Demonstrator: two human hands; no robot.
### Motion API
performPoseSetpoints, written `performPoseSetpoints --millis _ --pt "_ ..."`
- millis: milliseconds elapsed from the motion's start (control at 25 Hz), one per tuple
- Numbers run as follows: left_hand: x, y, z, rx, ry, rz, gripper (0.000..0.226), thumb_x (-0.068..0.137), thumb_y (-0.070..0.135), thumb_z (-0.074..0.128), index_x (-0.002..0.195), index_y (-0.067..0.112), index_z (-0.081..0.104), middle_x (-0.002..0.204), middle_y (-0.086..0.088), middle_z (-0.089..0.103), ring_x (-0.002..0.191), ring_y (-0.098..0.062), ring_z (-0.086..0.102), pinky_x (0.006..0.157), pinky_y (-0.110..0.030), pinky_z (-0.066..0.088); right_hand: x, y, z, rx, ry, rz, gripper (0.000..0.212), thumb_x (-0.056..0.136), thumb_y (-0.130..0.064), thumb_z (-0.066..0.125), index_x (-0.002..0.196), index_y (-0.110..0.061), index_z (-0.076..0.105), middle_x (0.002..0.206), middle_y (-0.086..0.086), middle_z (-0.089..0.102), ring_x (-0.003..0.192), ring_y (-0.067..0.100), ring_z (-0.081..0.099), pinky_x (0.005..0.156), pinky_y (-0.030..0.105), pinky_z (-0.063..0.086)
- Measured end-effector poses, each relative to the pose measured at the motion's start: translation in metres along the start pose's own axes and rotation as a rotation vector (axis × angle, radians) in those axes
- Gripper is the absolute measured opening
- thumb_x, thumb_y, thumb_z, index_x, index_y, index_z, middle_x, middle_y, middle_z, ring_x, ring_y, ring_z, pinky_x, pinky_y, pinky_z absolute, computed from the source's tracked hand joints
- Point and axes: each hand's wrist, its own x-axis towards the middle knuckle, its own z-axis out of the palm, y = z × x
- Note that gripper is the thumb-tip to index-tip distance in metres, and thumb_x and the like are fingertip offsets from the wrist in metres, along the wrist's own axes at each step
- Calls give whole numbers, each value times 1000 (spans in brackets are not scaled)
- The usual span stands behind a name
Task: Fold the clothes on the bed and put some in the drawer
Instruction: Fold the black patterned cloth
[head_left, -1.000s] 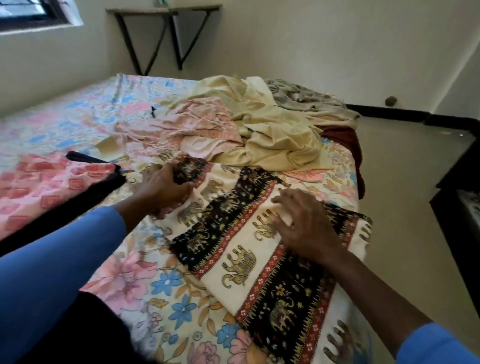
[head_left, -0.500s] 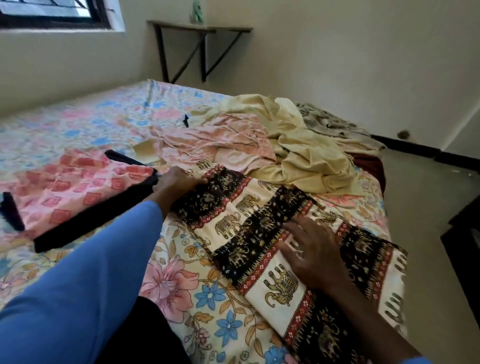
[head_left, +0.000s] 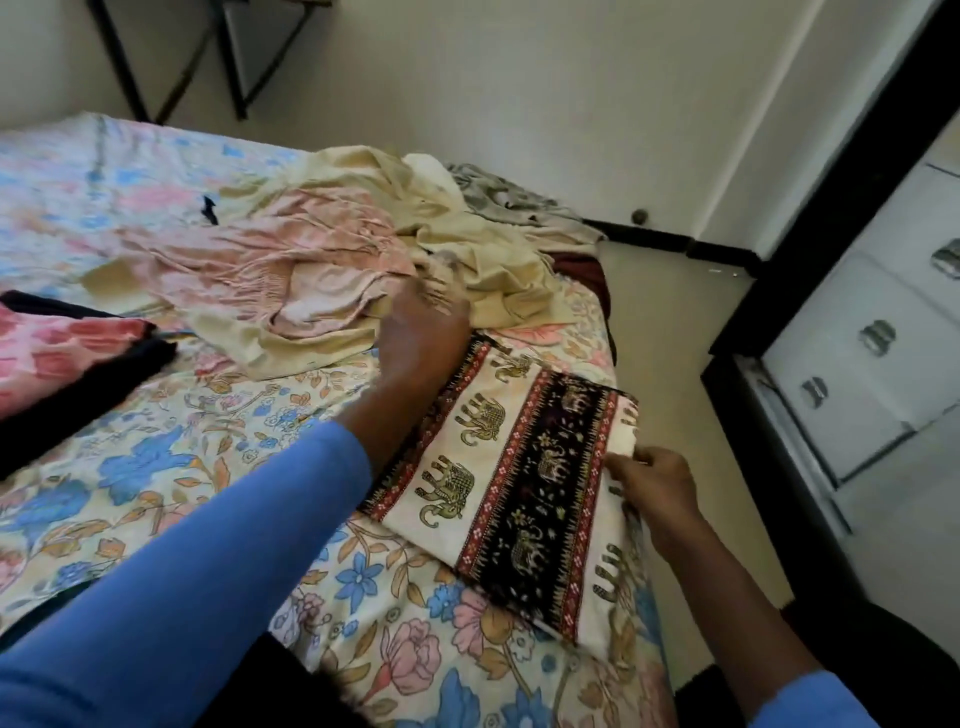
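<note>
The folded elephant-print cloth (head_left: 519, 467) lay at the near right corner of the bed (head_left: 156, 467), its outer side running along the mattress edge. The right hand (head_left: 655, 488) pinched that side. The left hand (head_left: 418, 340) sat at the far corner, its fingers too blurred to tell whether they gripped. A careless tug could have slid the thin, limp fabric off the bed or sprung the fold open. The left hand might also have snagged the crumpled cream garment (head_left: 493, 260) just beside it. The cloth made a flat rectangle, banded black, cream and red.
</note>
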Motion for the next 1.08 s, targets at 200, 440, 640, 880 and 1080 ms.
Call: performPoseSetpoints --millis 200,440,640,880,1080 --pt "-118 9 75 310 -452 328 44 95 42 65 132 21 52 113 -2 68 94 -21 68 82 -42 61 1 -9 -20 339 -197 288 13 94 -9 66 97 0 73 74 10 69 66 24 61 58 31 46" --pt "-179 7 102 388 -684 413 48 92 28 67 136 22 49 119 -5 61 103 -21 63 92 -42 58 -1 -7 -36 451 -282 305 30 93 -38 71 102 -10 74 92 12 76 82 27 71 67 34 55" --pt "-128 26 46 306 -692 342 30 99 44 66 121 24 67 118 7 71 96 -7 69 85 -31 59 5 6 -25 407 -182 173 27 94 -26 74 115 -9 73 97 11 78 87 29 75 78 39 61" --pt "-46 -34 4 488 -369 -314 73 91 62 70 139 11 49 123 -12 64 94 -24 63 67 -34 51 -3 -6 -22 400 -239 179 66 88 -57 73 129 -10 53 124 2 62 111 27 62 100 46 54" --pt "-20 -43 8 99 -531 -514 60 81 30 89 123 2 57 103 -17 74 88 -32 73 69 -43 60 -5 -9 -26 623 -425 326 90 51 -22 102 128 -4 59 114 22 73 94 42 75 75 55 62"
